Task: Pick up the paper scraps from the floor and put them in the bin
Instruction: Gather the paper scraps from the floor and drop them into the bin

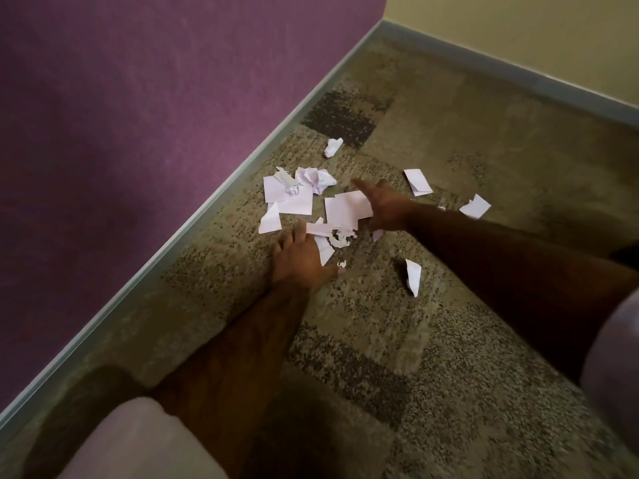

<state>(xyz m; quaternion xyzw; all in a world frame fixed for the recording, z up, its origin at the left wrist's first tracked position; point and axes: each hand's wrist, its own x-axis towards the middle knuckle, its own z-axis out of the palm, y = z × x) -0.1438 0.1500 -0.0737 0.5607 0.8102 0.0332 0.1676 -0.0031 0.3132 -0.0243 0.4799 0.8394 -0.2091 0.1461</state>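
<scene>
White scraps (294, 198) lie scattered on carpet (449, 340) beside a purple wall (138, 98). The left hand (299, 259) lies spread flat, fingertips on a strip (320, 229). The right hand (385, 207) touches a sheet (345, 209), one finger straight; whether it grips is unclear. More scraps lie to its right.

Fingers of the right hand (387, 210) are hidden behind a flat paper scrap (345, 207), while the blurred left sleeve (138, 444) and right sleeve (615, 347) are cropped at the edges.
</scene>
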